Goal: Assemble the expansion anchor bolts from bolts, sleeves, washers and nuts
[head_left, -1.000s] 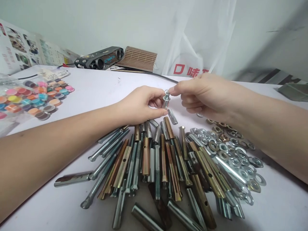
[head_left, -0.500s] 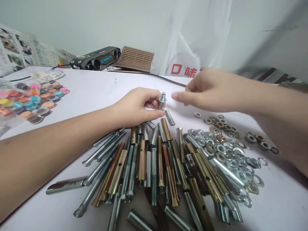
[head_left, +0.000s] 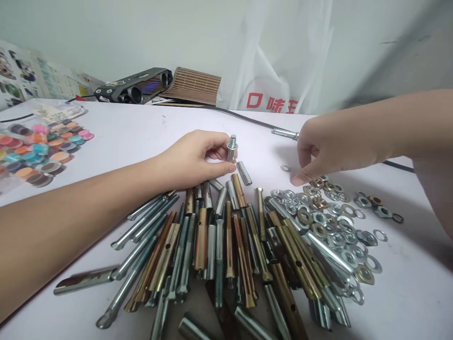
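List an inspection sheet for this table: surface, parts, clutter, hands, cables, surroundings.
Surface: white table, metal parts spread across its near middle.
Parts: bolts and sleeves heaped, silver and brass-coloured; nuts and washers heaped to their right.
Clutter: coloured discs at left; black device and slatted mat at the back.
Hands: left hand holds a silver piece, threaded tip up, ring around it; right hand at the nuts' far edge, grip hidden.
Cables: black cable along the back toward the right hand.
Surroundings: pale wall; white plastic with red print; printed sheets at left.
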The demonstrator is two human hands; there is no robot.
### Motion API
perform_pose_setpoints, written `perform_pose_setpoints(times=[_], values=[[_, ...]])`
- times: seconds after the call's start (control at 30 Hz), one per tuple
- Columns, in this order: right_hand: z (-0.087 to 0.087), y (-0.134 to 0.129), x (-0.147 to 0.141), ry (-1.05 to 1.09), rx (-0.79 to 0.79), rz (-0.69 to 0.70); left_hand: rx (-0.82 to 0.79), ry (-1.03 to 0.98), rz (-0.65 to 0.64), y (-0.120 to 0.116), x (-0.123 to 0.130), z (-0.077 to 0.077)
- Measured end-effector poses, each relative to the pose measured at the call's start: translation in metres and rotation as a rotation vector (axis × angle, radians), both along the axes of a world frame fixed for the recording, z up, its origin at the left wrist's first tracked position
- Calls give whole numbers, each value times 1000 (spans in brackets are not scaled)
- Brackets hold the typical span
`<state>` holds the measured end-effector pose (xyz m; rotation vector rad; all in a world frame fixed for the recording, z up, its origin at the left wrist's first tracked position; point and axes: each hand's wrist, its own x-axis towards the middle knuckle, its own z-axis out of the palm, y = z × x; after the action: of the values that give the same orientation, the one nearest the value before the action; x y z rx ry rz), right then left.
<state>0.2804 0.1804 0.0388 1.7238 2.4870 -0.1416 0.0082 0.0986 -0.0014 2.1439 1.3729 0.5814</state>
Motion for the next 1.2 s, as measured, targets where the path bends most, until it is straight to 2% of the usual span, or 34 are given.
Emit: perform_pose_setpoints(times=[0.07, 0.1, 0.3, 0.43, 0.5, 0.57, 0.67, 0.8, 0.87, 1.03, 1.2], values=[[4, -6, -5, -272, -230, -41, -3, 0, -3, 0, 0, 0], [6, -11, -8, -327, -300, -25, -3, 0, -5, 0, -1, 0], [12, -39, -31, -29, -487, 316, 16, -5, -14, 1, -1, -2], [8, -42, -37, 88, -554, 534, 18, 2, -7, 1, -1, -2], [7, -40, -36, 113, -585, 594, 28, 4, -8, 1, -1, -2], [9, -39, -37, 147, -601, 599, 40, 3, -8, 1, -2, -2], [12, -42, -42, 331, -485, 559, 60, 3, -13, 1, -2, -3], [8, -52, -57, 777, -72, 418, 67, -6, -26, 0, -1, -3], [1, -54, -63, 884, 36, 420, 55, -23, -26, 0, -1, -3], [-16, -52, -69, 920, 108, 583, 62, -89, -58, 2, -3, -6], [-21, -51, -69, 941, 73, 599, 81, -124, -85, 4, -5, -10]])
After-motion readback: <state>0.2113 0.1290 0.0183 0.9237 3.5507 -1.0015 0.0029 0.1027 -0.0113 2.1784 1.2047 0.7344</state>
